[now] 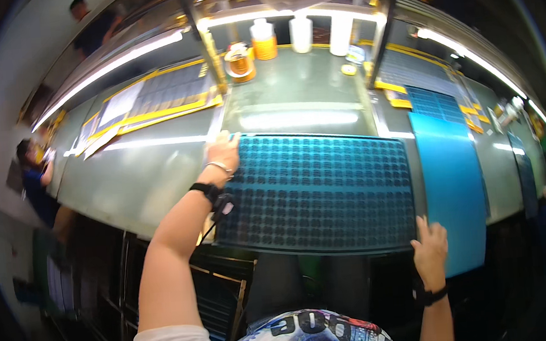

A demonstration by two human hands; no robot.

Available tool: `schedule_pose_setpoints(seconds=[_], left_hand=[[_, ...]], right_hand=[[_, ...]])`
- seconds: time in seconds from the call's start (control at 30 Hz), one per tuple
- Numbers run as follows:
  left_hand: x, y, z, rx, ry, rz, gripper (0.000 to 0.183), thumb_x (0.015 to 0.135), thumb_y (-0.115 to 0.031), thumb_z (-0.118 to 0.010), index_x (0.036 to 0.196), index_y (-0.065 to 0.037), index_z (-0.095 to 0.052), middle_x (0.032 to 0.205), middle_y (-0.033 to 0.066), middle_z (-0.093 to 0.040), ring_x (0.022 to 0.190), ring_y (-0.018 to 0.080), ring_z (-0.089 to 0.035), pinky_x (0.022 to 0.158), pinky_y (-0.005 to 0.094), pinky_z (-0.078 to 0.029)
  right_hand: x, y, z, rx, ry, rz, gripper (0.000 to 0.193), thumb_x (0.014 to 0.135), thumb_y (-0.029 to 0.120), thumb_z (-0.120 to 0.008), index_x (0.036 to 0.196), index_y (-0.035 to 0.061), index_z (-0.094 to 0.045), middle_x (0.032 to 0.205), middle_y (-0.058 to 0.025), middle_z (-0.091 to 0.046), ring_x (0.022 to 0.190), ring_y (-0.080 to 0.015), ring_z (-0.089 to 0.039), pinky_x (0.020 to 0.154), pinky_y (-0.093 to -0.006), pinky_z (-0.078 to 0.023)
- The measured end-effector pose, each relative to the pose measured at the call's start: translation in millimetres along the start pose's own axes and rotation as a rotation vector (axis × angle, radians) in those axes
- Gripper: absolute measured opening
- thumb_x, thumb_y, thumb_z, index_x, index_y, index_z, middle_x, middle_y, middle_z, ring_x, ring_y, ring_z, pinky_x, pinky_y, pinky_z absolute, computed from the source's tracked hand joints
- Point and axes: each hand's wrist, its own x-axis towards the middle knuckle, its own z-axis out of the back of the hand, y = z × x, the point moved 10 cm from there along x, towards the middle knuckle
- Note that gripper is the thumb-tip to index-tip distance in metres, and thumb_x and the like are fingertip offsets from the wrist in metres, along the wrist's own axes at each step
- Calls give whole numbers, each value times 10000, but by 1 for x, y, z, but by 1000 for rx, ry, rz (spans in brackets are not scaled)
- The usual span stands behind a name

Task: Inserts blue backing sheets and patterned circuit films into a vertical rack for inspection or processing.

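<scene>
Factory floor: long lit workbench point(159, 178), stacked patterned sheets point(318, 186).

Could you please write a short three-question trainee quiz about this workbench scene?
1. True or false: the left hand rests on the far left corner of the large dark-blue sheet patterned with rows of small round shapes.
2. Where is the right hand? A) on the sheet's near right corner B) on the orange-capped white bottle C) in the air
3. What lies just right of the patterned sheet?

Key: 1 true; 2 A; 3 a plain light-blue sheet.
</scene>
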Motion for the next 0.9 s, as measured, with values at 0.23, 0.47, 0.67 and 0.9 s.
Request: schedule_pose_setpoints(seconds=[0.23, 0.47, 0.67, 0.9], left_hand=[[-13, 3, -16, -86, 117, 79, 511, 906, -411, -363, 1322, -116, -388, 1410, 44, -320, 1335, 240, -197, 1056, 497, -151], [-18, 3, -16, -74, 88, 75, 526, 919, -426, -326, 1349, -123, -346, 1419, 19, -308, 1343, 202, -186, 1061, 506, -137], [-22, 10, -19, -162, 167, 140, 530, 922, -391, -329, 1369, -108, -297, 1446, 27, -250, 1355, 216, -153, 1059, 529, -120], [-24, 5, -24, -148, 193, 184, 545, 918, -379, -327, 1388, -113, -254, 1465, 30, -199, 1357, 220, -146, 1060, 543, -90]], right_hand=[[95, 28, -70, -257, 154, 349, 509, 724, 76, -515, 1220, -6, -445, 1333, -131, -388, 1247, -378, -314, 948, -471, -330], [203, 3, -114, -223, 264, 91, 546, 791, 94, -452, 1325, 62, -345, 1409, -82, -301, 1307, -375, -220, 1017, -525, -264], [217, 14, -113, -308, 44, 222, 409, 845, 125, -400, 1241, 32, -437, 1288, -104, -423, 1209, -312, -382, 949, -479, -349], [167, 0, -107, -283, 48, 254, 476, 832, 89, -385, 1295, -18, -358, 1371, -152, -341, 1274, -333, -307, 1004, -482, -294]])
